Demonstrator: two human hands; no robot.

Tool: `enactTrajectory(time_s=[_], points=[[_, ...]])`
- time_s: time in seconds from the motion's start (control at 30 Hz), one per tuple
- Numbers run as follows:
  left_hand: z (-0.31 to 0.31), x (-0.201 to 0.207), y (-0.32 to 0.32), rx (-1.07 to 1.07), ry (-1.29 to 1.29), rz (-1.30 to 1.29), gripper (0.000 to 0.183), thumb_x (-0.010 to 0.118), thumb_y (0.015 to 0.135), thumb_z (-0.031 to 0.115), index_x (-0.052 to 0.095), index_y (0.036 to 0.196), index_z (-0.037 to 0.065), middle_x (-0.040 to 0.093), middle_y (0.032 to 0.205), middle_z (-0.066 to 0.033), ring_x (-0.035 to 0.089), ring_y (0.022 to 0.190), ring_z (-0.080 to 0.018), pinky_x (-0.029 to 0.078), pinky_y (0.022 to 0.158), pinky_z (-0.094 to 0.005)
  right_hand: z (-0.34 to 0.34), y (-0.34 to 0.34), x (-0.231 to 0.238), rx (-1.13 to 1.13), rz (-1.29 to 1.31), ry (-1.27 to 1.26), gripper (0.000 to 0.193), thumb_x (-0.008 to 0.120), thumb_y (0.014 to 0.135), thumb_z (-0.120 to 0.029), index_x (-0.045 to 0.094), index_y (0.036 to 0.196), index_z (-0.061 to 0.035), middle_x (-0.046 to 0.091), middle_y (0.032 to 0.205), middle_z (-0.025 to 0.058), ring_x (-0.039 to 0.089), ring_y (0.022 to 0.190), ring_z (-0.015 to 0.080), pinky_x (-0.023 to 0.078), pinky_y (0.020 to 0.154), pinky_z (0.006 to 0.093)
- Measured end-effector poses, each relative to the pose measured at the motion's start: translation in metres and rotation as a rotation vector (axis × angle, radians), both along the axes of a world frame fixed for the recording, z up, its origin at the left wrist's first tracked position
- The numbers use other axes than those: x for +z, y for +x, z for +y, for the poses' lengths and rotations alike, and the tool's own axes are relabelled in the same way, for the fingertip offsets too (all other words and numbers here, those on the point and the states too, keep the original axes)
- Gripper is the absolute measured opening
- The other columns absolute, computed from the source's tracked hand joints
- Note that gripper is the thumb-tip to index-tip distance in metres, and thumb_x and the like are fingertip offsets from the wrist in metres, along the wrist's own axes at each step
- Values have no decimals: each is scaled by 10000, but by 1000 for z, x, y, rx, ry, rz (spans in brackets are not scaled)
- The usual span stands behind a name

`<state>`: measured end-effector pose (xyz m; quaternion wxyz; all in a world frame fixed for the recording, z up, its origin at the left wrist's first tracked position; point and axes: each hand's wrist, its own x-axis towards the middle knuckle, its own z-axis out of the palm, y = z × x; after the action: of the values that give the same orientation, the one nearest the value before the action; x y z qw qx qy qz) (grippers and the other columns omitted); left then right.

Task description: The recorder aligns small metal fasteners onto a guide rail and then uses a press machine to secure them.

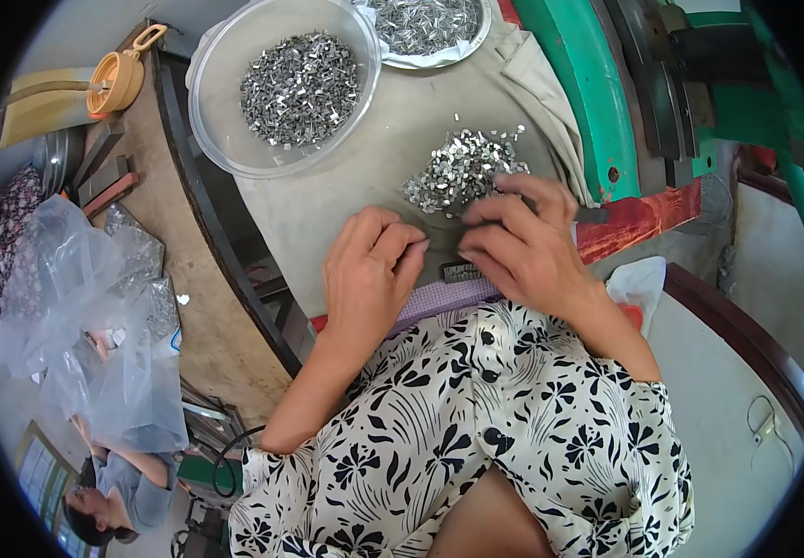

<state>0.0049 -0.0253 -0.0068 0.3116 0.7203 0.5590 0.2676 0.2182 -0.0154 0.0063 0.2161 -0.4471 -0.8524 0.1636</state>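
Observation:
A loose pile of small shiny metal pieces (462, 172) lies on the grey-green cloth (392, 139) in front of me. My left hand (369, 265) is at the pile's near left, thumb and fingertips pressed together; anything between them is too small to make out. At the pile's near right edge, my right hand (527, 242) has its fingers curled. A dark rod-like end (591, 215) shows beside that hand's outer side; I cannot tell whether the hand grips it. Between my hands, close to my body, lies a small dark ridged block (460, 272).
A clear plastic tub (211, 139) of small metal parts stands at the far left, beside a round tray (434, 61) of thin metal pieces. Green machinery (578, 102) borders the right. Plastic bags (95, 316) lie on the left bench, with another person (123, 493) beyond.

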Motion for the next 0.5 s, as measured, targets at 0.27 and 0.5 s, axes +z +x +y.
enactTrajectory(time_s=[0.27,0.5], points=[[1,1,-3,-11,-14,-32,153,768,754,-11,683,879,16,600,898,-105,615,813,-266,491,701,-343,-29,12,-2,-46,-15,-64,157,807,687,-218,758,836,-223,645,1063,-67,480,1188,285,323,967,438],[-13,7,-13,51,-45,-125,172,761,723,-16,672,858,43,597,903,-94,613,811,-275,497,691,-369,14,1,-4,-37,-43,86,188,805,691,-193,757,871,-214,640,1112,-43,502,1173,291,334,959,420]])
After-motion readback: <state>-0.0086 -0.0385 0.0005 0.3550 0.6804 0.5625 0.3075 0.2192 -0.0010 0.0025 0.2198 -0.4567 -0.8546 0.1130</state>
